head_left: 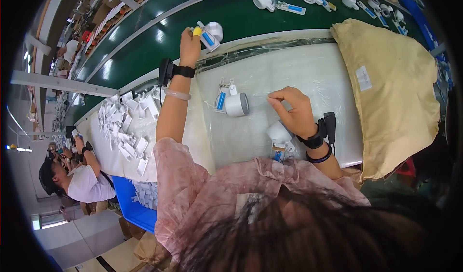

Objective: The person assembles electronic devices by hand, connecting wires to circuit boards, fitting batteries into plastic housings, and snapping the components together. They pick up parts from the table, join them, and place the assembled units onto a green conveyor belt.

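At the green conveyor belt (144, 38), my left hand (190, 49) is stretched out, a yellow cover on one fingertip. Its fingers are closed on the edge of a white round-headed device (210, 34) with a blue cell in its open frame. My right hand (295, 111) hovers above the work table, fingers curled together and nothing visible in them. To its left lies a white cylinder-headed device (237, 105) with a grey rim, joined to a frame with a blue cell (221, 101). Another white device (279, 133) sits just below my right hand, partly hidden by it.
White plastic parts (128, 122) are heaped on the table's left. Below them stands a blue bin (126, 202) with more parts. A large tan sack (386, 93) covers the right end. Several similar devices (264, 1) lie on the belt. A co-worker (89, 180) works at far left.
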The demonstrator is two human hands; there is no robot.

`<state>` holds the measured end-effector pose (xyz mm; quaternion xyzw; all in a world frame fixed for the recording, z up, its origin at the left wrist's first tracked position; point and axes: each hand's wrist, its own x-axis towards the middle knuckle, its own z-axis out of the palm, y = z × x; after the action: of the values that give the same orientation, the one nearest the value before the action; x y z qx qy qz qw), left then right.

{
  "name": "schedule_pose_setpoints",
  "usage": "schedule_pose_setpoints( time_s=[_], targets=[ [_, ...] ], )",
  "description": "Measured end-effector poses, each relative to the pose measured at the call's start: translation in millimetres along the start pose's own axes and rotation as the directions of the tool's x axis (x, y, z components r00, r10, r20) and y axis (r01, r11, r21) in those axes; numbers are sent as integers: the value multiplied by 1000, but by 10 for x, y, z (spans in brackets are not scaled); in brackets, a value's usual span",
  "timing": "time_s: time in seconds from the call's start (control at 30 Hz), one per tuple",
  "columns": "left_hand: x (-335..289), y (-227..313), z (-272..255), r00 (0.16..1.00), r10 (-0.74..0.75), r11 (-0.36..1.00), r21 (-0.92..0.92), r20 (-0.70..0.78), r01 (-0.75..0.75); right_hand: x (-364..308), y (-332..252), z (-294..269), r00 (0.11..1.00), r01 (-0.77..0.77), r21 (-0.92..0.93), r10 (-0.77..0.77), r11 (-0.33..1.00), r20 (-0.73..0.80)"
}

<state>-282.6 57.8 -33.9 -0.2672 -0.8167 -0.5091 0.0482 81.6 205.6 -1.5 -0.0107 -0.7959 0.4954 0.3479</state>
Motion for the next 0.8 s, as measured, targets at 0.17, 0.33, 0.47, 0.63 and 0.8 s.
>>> schedule_pose_setpoints(
  time_s=[0.17,0.33,0.47,0.63,0.8],
  targets=[
    [-58,89,234,876,482,749,523,-7,-407,-1,30,-96,997,-27,-46,30,999,65],
    [-50,710,526,894,-117,969,-148,433,199,-25,96,-2,994,-5,-28,8,1000,111],
    [164,1151,1138,653,-162,826,-261,739,499,-46,96,-2,995,-8,-11,9,1000,101],
    [556,1034,2052,918,188,982,-36,349,-187,0,20,-38,998,-51,18,50,999,48],
    [426,1799,2609,748,-116,991,127,654,43,-2,139,-170,998,-60,-2,60,998,17]
  ],
)
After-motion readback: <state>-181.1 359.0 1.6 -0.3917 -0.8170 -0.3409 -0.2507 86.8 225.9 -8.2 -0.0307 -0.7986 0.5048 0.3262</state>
